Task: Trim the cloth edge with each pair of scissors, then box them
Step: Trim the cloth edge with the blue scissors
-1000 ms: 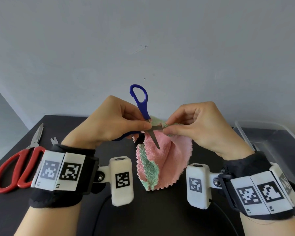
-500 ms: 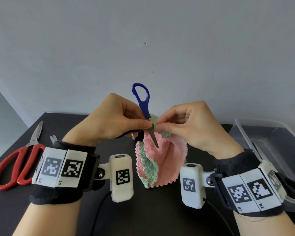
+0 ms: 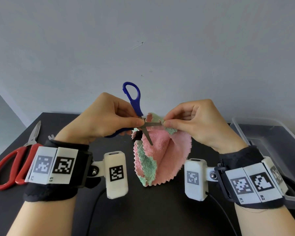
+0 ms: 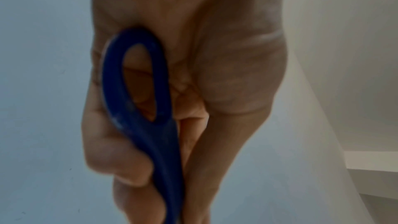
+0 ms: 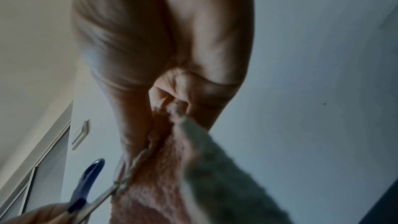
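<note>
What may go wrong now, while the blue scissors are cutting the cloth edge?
The upper blade of the blue scissors points at the right hand pinching the cloth just beyond its tip, so a further cut could nick a fingertip. The left hand holds the scissors near the pivot, not through the loops, so they may slip or twist.

Fluffy terry cloth, blue scissors w/ glossy plastic handles, metal blades.

Right hand pinches cloth beside blue scissors.
</note>
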Available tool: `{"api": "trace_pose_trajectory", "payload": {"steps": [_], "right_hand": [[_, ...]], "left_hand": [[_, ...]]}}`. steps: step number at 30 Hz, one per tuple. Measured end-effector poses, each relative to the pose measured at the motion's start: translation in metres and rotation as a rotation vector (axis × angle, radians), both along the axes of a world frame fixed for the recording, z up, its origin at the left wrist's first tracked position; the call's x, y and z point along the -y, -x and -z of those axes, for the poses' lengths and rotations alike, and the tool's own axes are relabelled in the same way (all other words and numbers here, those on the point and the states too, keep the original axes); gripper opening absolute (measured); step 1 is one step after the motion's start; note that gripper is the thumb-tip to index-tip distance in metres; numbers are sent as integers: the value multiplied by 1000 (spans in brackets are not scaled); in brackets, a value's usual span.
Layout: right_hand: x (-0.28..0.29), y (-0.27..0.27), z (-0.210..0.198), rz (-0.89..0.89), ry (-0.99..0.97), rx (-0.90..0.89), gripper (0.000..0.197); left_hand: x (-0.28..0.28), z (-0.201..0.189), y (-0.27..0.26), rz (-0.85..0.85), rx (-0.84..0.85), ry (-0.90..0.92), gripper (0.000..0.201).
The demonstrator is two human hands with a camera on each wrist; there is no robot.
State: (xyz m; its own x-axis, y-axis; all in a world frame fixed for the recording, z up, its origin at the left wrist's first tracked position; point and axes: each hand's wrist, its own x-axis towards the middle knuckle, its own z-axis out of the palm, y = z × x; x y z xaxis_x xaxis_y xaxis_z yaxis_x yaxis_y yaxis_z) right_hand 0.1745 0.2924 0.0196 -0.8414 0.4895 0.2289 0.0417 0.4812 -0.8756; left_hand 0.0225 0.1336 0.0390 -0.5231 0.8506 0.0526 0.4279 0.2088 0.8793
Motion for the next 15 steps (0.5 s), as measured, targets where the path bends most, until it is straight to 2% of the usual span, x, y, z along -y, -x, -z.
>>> {"api": "trace_pose_trajectory", "payload": {"steps": [5, 15], "right_hand": [[-13, -7, -3, 105, -11, -50, 11], [2, 6, 2, 49, 40, 1, 8]], "left_hand": [[14, -1, 19, -133, 30, -85, 10], [4, 2, 13, -110, 102, -106, 8]]}}
